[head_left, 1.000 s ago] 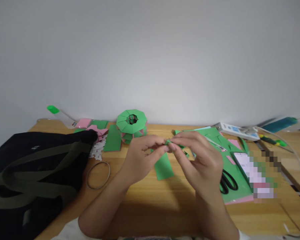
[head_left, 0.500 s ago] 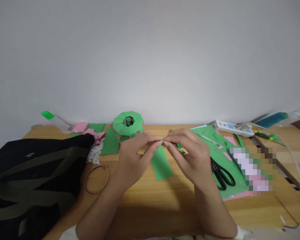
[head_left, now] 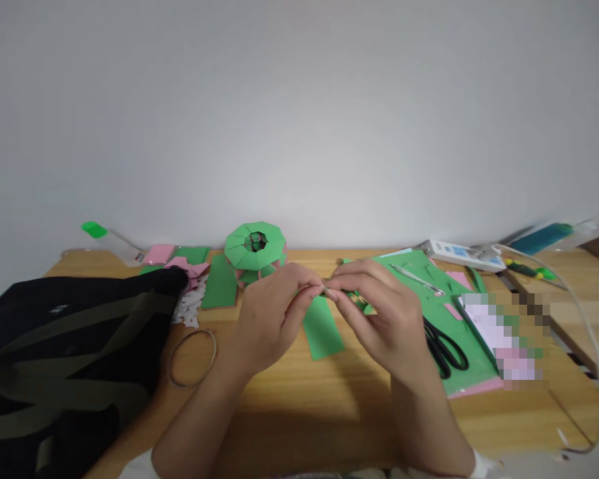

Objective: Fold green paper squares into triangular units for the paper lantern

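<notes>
Both hands meet above the middle of the table, thumbs and fingertips pinched together. My left hand and my right hand grip a small piece of green paper, mostly hidden by the fingers. Beneath them a green paper rectangle lies on the wood. Behind my left hand stands a round folded-paper piece with a green top, a hole in its centre and some pink below. Small green paper bits show behind my right hand's fingers.
Black scissors and a silver pen-like tool lie on green sheets to the right, near a white power strip. At left are a dark bag, a thin ring, and folded pink paper.
The fingers of both hands have shifted slightly around the pinched paper, and my left fingers have curled in more. The things on the table have stayed put.
</notes>
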Demonstrator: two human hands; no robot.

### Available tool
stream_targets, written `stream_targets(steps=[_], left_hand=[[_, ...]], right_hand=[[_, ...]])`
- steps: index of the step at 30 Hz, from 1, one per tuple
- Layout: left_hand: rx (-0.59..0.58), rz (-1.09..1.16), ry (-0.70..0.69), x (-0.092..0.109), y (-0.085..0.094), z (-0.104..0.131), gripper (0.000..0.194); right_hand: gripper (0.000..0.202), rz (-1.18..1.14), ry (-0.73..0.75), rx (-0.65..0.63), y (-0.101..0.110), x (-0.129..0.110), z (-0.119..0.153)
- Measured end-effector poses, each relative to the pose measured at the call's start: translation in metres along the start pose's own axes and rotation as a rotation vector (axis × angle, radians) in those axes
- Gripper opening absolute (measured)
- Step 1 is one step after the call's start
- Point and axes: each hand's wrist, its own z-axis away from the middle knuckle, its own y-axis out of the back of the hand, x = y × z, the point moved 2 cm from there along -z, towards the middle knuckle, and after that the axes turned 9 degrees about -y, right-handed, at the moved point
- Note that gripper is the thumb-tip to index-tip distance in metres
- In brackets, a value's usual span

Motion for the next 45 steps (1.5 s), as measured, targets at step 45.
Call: stream_targets(steps=[45], left_hand=[[0.336,0.358,0.410,-0.018,0.000,0.003,0.027]], right_hand=[[0.021,0.105,-0.700,-0.047,0.001,0.070,-0.012]])
